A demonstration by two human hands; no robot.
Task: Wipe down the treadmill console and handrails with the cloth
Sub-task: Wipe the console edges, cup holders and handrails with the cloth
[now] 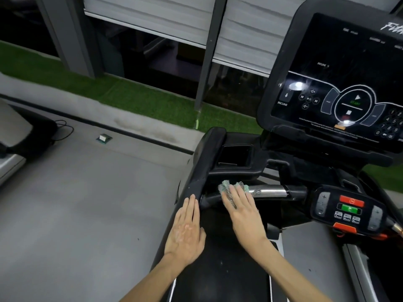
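Teal-and-grey mesh, one cloth point(234, 188) is lying bunched over the front handrail bar point(270, 191), at the end where the bar's black grip is giving way to its shiny metal section. In the head view two hands are showing. The right hand point(244, 212) is pressing down on the cloth with its fingers point(231, 196) straight and slightly spread, a strand of mesh trailing across them. The left hand point(186, 231) is resting flat on the black side handrail point(196, 177), its fingers straight and close together, holding nothing.

One large console point(340, 83) is rising at the upper right, its dark screen showing white control markings and two bright glares. One smaller control panel point(346, 209) is sitting just right of the bar, carrying one red button, one green button and grey keys. One recessed pocket point(236, 154) is opening in the black housing between the console and the bar; its inside is too dark to tell what it is holding.

The black belt point(218, 269) is running under both forearms. Left of the side handrail, grey floor point(87, 192) is stretching wide, with one small box point(104, 138) lying on it, well apart from the hands. A strip of green turf point(141, 99) is edging the floor below the window blinds point(152, 16).
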